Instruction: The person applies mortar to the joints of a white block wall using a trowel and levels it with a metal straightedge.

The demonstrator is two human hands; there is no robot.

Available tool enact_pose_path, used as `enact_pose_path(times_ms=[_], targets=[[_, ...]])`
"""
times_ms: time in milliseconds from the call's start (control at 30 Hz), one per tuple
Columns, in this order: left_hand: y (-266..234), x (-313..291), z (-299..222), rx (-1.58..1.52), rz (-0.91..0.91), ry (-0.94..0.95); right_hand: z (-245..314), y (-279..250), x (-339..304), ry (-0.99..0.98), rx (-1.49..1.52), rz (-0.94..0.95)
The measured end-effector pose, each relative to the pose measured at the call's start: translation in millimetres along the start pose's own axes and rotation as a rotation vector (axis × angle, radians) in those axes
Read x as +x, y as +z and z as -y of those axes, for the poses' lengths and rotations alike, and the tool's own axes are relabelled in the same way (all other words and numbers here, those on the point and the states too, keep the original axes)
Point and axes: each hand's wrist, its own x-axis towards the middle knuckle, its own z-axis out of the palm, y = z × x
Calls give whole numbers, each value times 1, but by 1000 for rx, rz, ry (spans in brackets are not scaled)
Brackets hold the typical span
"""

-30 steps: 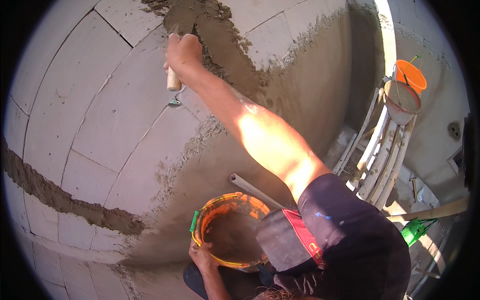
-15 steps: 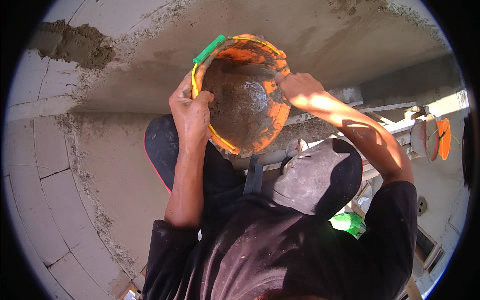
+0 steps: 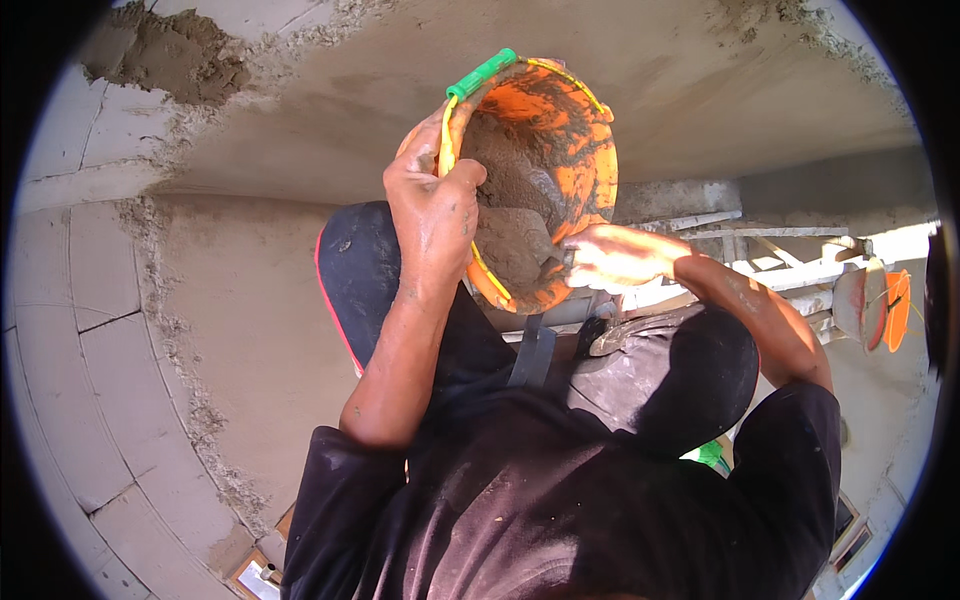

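Observation:
An orange bucket (image 3: 592,165) is held up in front of me, tilted so its inside shows. Wet grey-brown mortar (image 3: 510,215) lies in it and smears its walls. Its yellow handle has a green grip (image 3: 482,74) lying along the far left rim. My left hand (image 3: 432,195) is closed on the left rim, thumb over the edge and fingers mostly hidden outside. At the near right rim, my right hand (image 3: 615,258) is closed on the edge, its fingers bright with sunlight and partly hard to make out.
Smooth grey plaster (image 3: 250,330) covers the wall ahead and at left, bordered by pale blocks (image 3: 130,400). A rough mortar patch (image 3: 165,55) sits at the upper left. Poles or boards (image 3: 770,235) and another orange container (image 3: 898,310) are at right. My bent knees (image 3: 670,370) are below the bucket.
The bucket has shifted right and slightly away, tilting differently so more mortar shows. My left hand moved with it; my right hand slid down along the rim to its near right side.

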Motion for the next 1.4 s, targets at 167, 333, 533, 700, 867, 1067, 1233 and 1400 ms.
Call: enact_pose_path(times_ms=[167,333,533,700,867,1067,1233,1400], targets=[[2,-1,-3,-87,-68,-193,-31,-3,-11,212,423,102],[-12,8,16,-95,-39,-145,-21,-2,-19,125,459,-87],[6,19,34,-30,-26,-239,-59,-5,-62,-279,961,-174],[-6,27,44,-43,-10,-152,0,-34,-140,-688,895,-665],[6,31,50,-46,28,-147,88,-45,-217,-1186,620,-1549],[-13,17,34,-118,39,-86,142,-118,-276,-1778,303,-2399],[4,1,7,-118,42,-94,142,-225,-296,-1741,-121,-2866],[-6,7,13,-23,49,-112,95,-271,-118,-470,-568,-2078]])
